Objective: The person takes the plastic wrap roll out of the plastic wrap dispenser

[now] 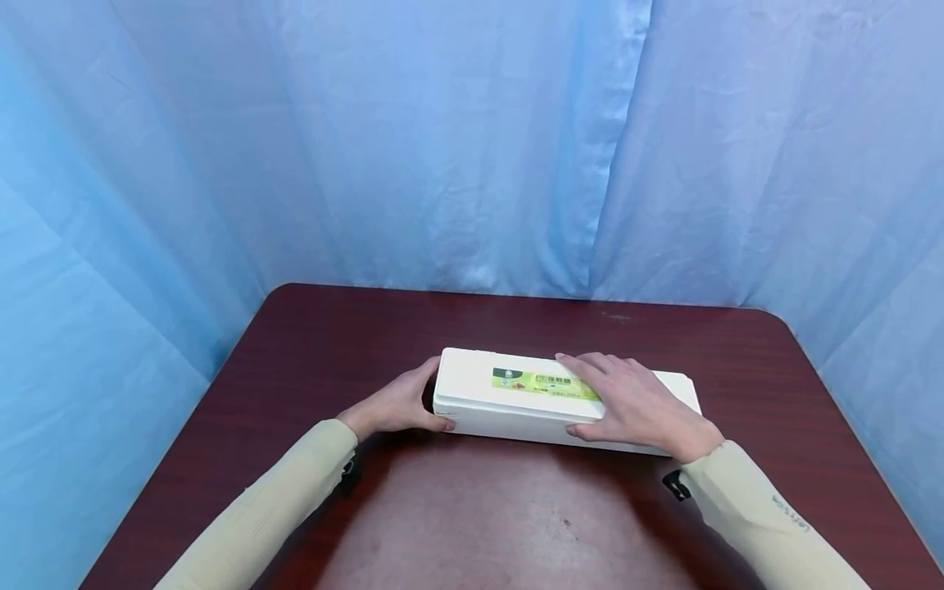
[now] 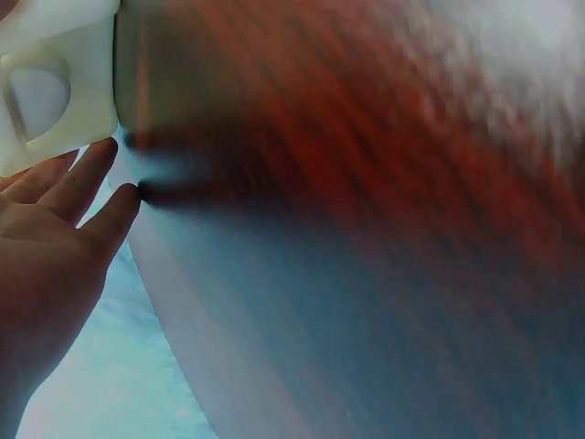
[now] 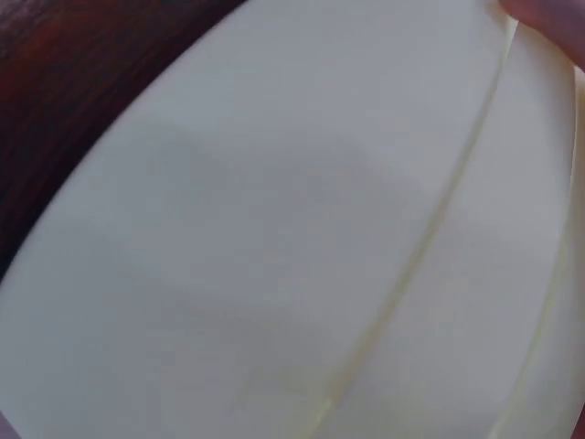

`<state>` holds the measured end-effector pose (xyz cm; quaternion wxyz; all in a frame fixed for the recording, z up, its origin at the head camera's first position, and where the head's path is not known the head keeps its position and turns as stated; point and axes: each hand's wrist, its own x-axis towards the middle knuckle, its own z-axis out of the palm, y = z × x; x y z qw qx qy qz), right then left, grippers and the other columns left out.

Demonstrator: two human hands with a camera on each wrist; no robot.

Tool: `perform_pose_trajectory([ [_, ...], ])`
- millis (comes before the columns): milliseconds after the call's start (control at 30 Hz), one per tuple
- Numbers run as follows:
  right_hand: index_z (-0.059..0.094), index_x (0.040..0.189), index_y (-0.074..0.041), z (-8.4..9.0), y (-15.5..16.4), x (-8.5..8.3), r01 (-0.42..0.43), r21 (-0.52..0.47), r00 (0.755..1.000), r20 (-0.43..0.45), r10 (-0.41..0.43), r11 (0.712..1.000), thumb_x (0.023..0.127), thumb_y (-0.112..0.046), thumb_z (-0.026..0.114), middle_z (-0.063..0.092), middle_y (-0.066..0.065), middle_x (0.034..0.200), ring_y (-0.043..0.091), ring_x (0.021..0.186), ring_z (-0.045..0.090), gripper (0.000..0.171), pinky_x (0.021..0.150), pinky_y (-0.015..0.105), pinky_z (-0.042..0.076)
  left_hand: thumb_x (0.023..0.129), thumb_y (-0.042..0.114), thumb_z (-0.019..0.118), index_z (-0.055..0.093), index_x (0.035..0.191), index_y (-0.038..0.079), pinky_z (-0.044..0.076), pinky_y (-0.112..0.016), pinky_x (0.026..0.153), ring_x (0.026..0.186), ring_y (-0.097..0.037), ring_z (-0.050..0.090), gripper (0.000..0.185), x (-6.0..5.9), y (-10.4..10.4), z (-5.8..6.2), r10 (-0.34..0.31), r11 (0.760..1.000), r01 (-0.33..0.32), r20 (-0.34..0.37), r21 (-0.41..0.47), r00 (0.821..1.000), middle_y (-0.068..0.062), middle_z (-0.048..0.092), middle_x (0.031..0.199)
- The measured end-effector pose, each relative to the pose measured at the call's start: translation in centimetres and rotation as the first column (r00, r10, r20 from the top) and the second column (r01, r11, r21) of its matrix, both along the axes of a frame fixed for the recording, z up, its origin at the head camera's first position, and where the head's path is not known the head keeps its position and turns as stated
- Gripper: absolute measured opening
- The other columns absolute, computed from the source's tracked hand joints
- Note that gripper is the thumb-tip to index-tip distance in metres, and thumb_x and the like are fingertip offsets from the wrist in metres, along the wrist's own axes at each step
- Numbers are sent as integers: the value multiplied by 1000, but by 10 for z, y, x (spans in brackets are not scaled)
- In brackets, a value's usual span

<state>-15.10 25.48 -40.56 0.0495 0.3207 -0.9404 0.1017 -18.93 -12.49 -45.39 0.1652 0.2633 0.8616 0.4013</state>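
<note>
A long white cling film box (image 1: 472, 378) lies on the dark red table (image 1: 354, 328), with a green and yellow label (image 1: 534, 383) on its top. My left hand (image 1: 401, 400) grips its left end, the thumb on the front corner and the fingers round the far side. The left wrist view shows that end (image 2: 96, 69) with a round opening, and the fingers of the left hand (image 2: 55, 238) against it. Across the top reaches my right hand (image 1: 637, 407), gripping the box between thumb in front and fingers at the back edge; it covers part of the label.
Blue curtains (image 1: 457, 147) hang behind the table and along both sides. In front of the box, the tabletop (image 1: 501, 516) reflects light. Both forearms wear cream sleeves (image 1: 273, 500), with a dark strap at each wrist.
</note>
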Motion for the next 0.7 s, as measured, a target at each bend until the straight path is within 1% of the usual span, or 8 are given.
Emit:
perform_pose_trajectory([
  [200, 45, 158, -22, 6, 3, 0, 28, -57, 999, 38, -26, 998, 76, -57, 84, 61, 6, 138, 24, 118, 59, 97, 93, 51, 48, 75, 30, 92, 31, 159, 11, 44, -45, 106, 123, -19, 57, 106, 1, -1, 0, -3, 1000, 3, -2, 5, 1000, -5, 57, 142],
  [333, 47, 157, -21, 7, 6, 0, 51, -74, 999, 16, -50, 996, 76, -58, 84, 61, 7, 138, 26, 116, 61, 97, 90, 51, 50, 76, 30, 92, 32, 158, 10, 44, -45, 106, 122, -19, 57, 104, 1, 0, 0, -18, 1000, 19, -16, 12, 1000, -6, 59, 140],
  [467, 45, 158, -16, 8, 8, -4, 90, -88, 996, -19, -92, 992, 79, -60, 81, 61, 12, 138, 32, 116, 62, 98, 89, 54, 50, 76, 32, 92, 33, 158, 8, 43, -45, 108, 126, -20, 55, 103, 1, 0, 0, -18, 1000, 17, -27, -9, 999, -8, 57, 143],
  [600, 40, 160, -13, 11, 13, -6, 146, -103, 989, -22, -149, 984, 81, -59, 80, 60, 15, 138, 33, 116, 60, 100, 88, 55, 50, 76, 32, 92, 34, 156, 8, 43, -43, 105, 122, -21, 55, 102, 1, -1, 1, -10, 1000, 9, -34, -29, 999, -8, 56, 141],
  [700, 40, 161, -14, 12, 14, -7, 163, -108, 986, -18, -165, 981, 81, -58, 81, 60, 15, 138, 33, 117, 60, 100, 88, 55, 50, 75, 31, 91, 34, 156, 6, 44, -43, 104, 118, -20, 56, 102, 1, 0, 2, -9, 999, 8, -40, -33, 999, -8, 57, 138],
])
